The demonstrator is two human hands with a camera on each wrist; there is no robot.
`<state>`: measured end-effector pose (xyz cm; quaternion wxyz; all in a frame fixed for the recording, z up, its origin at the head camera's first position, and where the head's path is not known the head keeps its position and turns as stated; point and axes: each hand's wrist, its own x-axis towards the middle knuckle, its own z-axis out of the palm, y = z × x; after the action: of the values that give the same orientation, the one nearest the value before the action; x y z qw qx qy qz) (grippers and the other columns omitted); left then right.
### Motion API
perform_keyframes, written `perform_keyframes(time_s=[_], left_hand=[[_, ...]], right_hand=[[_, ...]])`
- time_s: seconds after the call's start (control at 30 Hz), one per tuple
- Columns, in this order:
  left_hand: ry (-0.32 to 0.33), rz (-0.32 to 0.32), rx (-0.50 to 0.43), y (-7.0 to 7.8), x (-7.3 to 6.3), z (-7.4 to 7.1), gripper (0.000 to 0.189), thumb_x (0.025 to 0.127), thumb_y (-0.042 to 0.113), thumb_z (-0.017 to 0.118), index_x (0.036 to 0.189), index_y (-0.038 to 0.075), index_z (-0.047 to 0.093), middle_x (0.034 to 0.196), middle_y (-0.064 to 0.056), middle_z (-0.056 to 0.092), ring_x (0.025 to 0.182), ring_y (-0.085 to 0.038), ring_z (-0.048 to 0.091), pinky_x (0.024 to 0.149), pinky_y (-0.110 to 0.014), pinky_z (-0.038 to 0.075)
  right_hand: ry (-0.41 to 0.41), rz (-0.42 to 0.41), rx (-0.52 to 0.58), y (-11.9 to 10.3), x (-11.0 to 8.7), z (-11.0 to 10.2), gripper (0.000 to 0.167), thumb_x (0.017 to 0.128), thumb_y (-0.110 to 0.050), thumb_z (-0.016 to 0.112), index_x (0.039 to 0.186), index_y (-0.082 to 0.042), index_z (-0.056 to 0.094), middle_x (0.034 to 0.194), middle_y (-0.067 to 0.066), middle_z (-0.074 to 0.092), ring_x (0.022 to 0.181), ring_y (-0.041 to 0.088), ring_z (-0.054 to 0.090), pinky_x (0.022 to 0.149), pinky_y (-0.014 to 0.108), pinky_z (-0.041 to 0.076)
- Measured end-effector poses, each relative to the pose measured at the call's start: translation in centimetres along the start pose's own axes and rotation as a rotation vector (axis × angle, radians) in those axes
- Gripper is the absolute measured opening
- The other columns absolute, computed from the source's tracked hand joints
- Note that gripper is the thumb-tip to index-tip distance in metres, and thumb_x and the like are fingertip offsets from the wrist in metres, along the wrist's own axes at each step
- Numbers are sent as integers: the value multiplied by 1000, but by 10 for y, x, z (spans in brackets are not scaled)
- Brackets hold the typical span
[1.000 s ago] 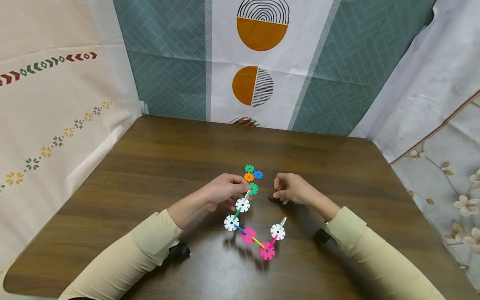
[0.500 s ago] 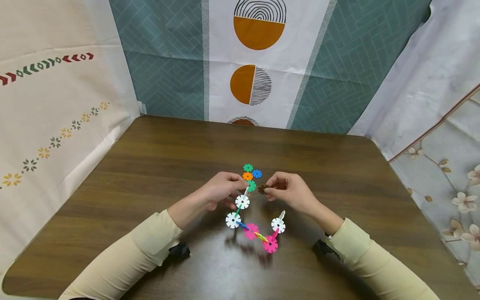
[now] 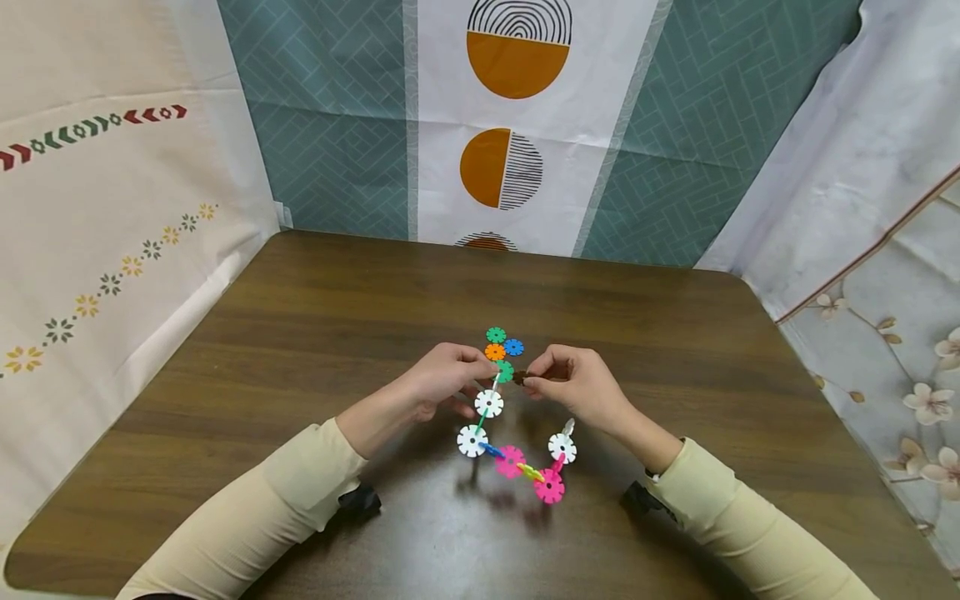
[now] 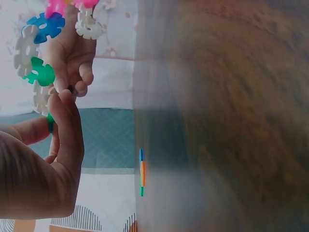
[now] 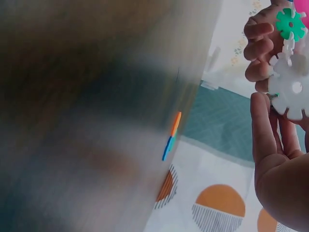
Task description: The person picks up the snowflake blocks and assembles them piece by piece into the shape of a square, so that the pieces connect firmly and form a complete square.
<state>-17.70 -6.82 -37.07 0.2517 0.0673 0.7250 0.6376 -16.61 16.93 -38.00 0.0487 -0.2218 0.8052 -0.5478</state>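
Notched plastic discs slotted together make up a chain held above the table, with white discs (image 3: 489, 403), pink discs (image 3: 549, 486) and thin-looking edge-on pieces between them. At its far end is a green disc (image 3: 506, 372), pinched between thumb and fingers of my left hand (image 3: 448, 375). My right hand (image 3: 581, 385) pinches a small brown disc (image 3: 520, 377), its edge right at the green disc's rim. In the left wrist view the fingertips of both hands meet, largely hiding the brown disc. A white disc (image 5: 293, 87) covers part of the right fingers in the right wrist view.
Beyond the hands, a loose green disc (image 3: 496, 334), an orange disc (image 3: 495, 352) and a blue disc (image 3: 513, 347) lie flat together on the brown wooden table (image 3: 360, 283). Patterned cloths (image 3: 337, 125) hang around the table's back and sides.
My right hand has lifted the brown disc from the table and brought it left to the green disc. The chain's hanging end has swung slightly right; my left hand keeps its pinch.
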Motion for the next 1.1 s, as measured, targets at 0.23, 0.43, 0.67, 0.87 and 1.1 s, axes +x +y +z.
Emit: perform_keyframes(time_s=[0.23, 0.43, 0.67, 0.87, 1.1], left_hand=[[-12, 14, 16, 0, 1, 2, 24, 98, 19, 67, 99, -4, 71, 90, -11, 68, 71, -20, 62, 54, -29, 57], [-1, 8, 19, -1, 0, 3, 28, 97, 18, 67, 101, -9, 71, 86, -10, 67, 70, -18, 62, 57, -29, 58], [1, 3, -3, -3, -1, 5, 22, 96, 15, 68, 95, -6, 72, 81, -9, 66, 67, -18, 61, 59, -30, 59], [0, 11, -14, -3, 0, 9, 19, 97, 15, 68, 90, -2, 72, 81, -9, 66, 68, -18, 62, 59, -30, 59], [-3, 0, 21, 1, 0, 3, 23, 98, 20, 65, 98, -3, 70, 91, -11, 66, 74, -22, 62, 60, -35, 60]], right_hand=[[19, -22, -32, -1, -2, 5, 4, 89, 0, 76, 90, 1, 72, 89, 10, 74, 79, 28, 74, 74, 33, 61], [4, -42, -47, -2, -4, 5, 8, 89, -6, 78, 89, 1, 73, 87, 7, 74, 80, 36, 73, 74, 33, 61], [-21, -70, -43, -1, -3, 5, 5, 90, -4, 77, 88, -1, 73, 87, 6, 73, 78, 31, 74, 74, 34, 61], [5, -82, -45, 0, -4, 4, 4, 89, -3, 77, 87, -2, 74, 85, 5, 73, 76, 31, 73, 71, 34, 61], [-169, -2, -92, -3, 13, -17, 12, 94, -16, 74, 100, -6, 72, 94, 9, 72, 87, 41, 70, 79, 45, 60]])
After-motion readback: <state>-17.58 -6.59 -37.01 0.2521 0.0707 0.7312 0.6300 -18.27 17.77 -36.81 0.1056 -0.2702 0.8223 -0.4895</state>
